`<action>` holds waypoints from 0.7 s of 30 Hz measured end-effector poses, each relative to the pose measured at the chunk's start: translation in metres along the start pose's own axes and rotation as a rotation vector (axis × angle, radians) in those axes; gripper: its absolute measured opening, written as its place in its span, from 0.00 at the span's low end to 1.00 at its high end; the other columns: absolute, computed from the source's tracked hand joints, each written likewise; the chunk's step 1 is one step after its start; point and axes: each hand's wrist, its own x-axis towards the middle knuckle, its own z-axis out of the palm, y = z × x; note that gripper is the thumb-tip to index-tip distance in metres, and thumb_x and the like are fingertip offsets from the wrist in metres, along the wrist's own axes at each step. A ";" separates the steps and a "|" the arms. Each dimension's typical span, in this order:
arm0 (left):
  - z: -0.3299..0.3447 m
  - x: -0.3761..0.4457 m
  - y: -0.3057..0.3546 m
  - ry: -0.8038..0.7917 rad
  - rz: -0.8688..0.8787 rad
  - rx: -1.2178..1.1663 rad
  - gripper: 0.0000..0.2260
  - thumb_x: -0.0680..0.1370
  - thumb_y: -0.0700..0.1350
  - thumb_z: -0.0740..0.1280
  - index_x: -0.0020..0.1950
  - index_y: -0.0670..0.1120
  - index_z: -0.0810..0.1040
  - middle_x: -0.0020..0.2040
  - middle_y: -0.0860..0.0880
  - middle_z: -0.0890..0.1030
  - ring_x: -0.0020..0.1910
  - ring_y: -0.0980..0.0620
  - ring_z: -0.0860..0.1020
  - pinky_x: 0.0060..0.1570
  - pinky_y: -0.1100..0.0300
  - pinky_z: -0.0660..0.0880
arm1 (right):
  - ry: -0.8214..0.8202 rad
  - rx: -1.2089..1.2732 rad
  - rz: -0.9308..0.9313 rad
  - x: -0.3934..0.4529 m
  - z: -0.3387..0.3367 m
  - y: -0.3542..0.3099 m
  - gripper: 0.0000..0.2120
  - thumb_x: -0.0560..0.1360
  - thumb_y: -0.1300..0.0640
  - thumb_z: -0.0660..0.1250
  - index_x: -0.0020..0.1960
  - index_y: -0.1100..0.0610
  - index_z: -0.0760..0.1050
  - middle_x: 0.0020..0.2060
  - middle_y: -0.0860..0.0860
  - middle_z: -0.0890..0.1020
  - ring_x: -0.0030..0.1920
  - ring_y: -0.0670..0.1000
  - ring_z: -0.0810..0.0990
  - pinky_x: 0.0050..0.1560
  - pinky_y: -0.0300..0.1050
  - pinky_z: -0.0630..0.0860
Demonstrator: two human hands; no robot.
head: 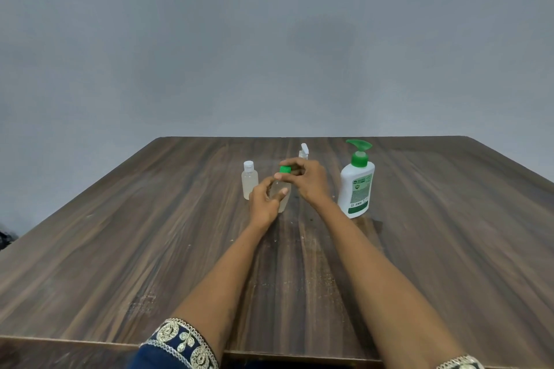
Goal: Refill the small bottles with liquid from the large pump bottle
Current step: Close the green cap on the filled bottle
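Wood-grain table (150, 249) fills the lower half of the frame, grey wall (269, 39) above it. We see both arms reaching to centre frame. Left hand (263, 201) grips the clear small bottle (284, 193) around its body, fingers and thumb curled round it, bottle upright on the table. Right hand (308, 180) sits over the top of that bottle, fingertips pinching the green cap (285, 169). We cannot tell whether the cap is screwed on or already loose.

Just left of the held bottle, a second small bottle (249, 181) with a white cap stands upright, pale liquid inside, nothing touching it. Behind the right hand, centre frame, a third small bottle (303, 152) with a white flip top is mostly hidden; only its top shows.

Right of centre, the large pump bottle (356, 186) stands upright, white body, green label band at the bottom, green pump head pointing frame right. It is near the right hand but apart from it.

Dark blue embroidered sleeve (180, 344) shows at bottom centre-left on the left arm, and a bit of matching trim (458, 364) at bottom right. Something dark (4, 238) pokes in at the left edge; we cannot tell what it is.
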 end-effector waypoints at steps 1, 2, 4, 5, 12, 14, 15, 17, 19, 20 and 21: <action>0.002 0.001 0.001 0.023 -0.017 0.008 0.15 0.74 0.41 0.70 0.60 0.43 0.76 0.55 0.46 0.80 0.57 0.49 0.76 0.58 0.53 0.73 | 0.053 -0.039 0.012 0.001 0.003 0.001 0.16 0.65 0.58 0.80 0.50 0.61 0.82 0.42 0.52 0.83 0.40 0.44 0.79 0.42 0.33 0.76; 0.004 0.001 0.002 0.042 -0.030 0.018 0.15 0.73 0.41 0.70 0.60 0.43 0.77 0.54 0.46 0.81 0.56 0.49 0.76 0.57 0.54 0.73 | 0.103 -0.078 0.023 0.001 0.006 0.002 0.17 0.63 0.55 0.81 0.48 0.59 0.81 0.40 0.49 0.82 0.39 0.44 0.78 0.42 0.35 0.77; 0.004 0.002 0.004 0.066 -0.030 0.021 0.13 0.72 0.39 0.71 0.56 0.43 0.79 0.50 0.47 0.81 0.54 0.48 0.77 0.53 0.57 0.73 | 0.132 -0.144 0.017 0.002 0.008 0.003 0.19 0.62 0.52 0.82 0.47 0.57 0.78 0.38 0.47 0.80 0.37 0.44 0.76 0.41 0.38 0.75; 0.003 0.003 0.005 0.077 -0.024 0.014 0.11 0.72 0.39 0.71 0.54 0.43 0.79 0.48 0.48 0.81 0.53 0.48 0.77 0.51 0.59 0.72 | 0.099 -0.158 -0.002 0.003 0.007 0.003 0.19 0.63 0.52 0.81 0.47 0.57 0.77 0.39 0.47 0.79 0.38 0.44 0.76 0.42 0.38 0.74; -0.002 0.008 0.007 0.038 -0.036 0.029 0.16 0.72 0.41 0.72 0.59 0.42 0.78 0.54 0.44 0.81 0.56 0.48 0.77 0.57 0.53 0.74 | -0.120 0.029 -0.059 0.004 0.003 0.004 0.15 0.75 0.67 0.68 0.61 0.59 0.77 0.53 0.55 0.82 0.56 0.50 0.80 0.55 0.30 0.75; 0.001 0.006 0.010 0.083 -0.052 0.036 0.15 0.72 0.41 0.72 0.59 0.43 0.78 0.54 0.44 0.81 0.56 0.48 0.77 0.56 0.54 0.74 | -0.035 -0.018 -0.055 0.007 0.007 0.003 0.13 0.72 0.64 0.73 0.56 0.59 0.80 0.48 0.53 0.83 0.51 0.51 0.82 0.54 0.37 0.78; 0.003 0.005 0.012 0.112 -0.064 0.050 0.15 0.72 0.42 0.72 0.58 0.43 0.78 0.53 0.45 0.81 0.56 0.48 0.77 0.53 0.56 0.74 | 0.016 -0.036 -0.046 0.008 0.009 0.002 0.13 0.70 0.63 0.75 0.54 0.59 0.80 0.45 0.52 0.83 0.49 0.50 0.82 0.52 0.39 0.78; 0.005 0.003 0.017 0.158 -0.096 0.101 0.14 0.72 0.43 0.72 0.57 0.45 0.78 0.53 0.45 0.81 0.54 0.49 0.77 0.47 0.58 0.71 | 0.108 -0.044 -0.039 0.006 0.012 0.000 0.13 0.66 0.60 0.79 0.49 0.59 0.81 0.42 0.51 0.82 0.44 0.47 0.81 0.47 0.36 0.77; 0.006 0.001 0.020 0.181 -0.124 0.118 0.12 0.73 0.43 0.71 0.56 0.46 0.78 0.52 0.47 0.80 0.53 0.49 0.76 0.45 0.59 0.70 | 0.156 -0.061 -0.040 0.005 0.016 -0.002 0.14 0.64 0.59 0.80 0.48 0.59 0.80 0.40 0.50 0.82 0.41 0.45 0.79 0.44 0.36 0.76; 0.006 0.000 0.021 0.190 -0.128 0.114 0.12 0.73 0.42 0.71 0.56 0.46 0.78 0.51 0.47 0.80 0.53 0.50 0.76 0.44 0.59 0.70 | 0.153 -0.085 -0.042 0.004 0.016 -0.003 0.15 0.64 0.58 0.80 0.48 0.58 0.80 0.40 0.49 0.81 0.40 0.44 0.79 0.44 0.37 0.76; 0.005 0.000 0.020 0.194 -0.120 0.108 0.11 0.73 0.41 0.71 0.55 0.45 0.78 0.49 0.48 0.79 0.52 0.50 0.76 0.44 0.59 0.69 | 0.133 -0.110 -0.047 0.004 0.016 -0.003 0.16 0.65 0.57 0.80 0.49 0.58 0.79 0.40 0.48 0.81 0.40 0.43 0.78 0.45 0.39 0.77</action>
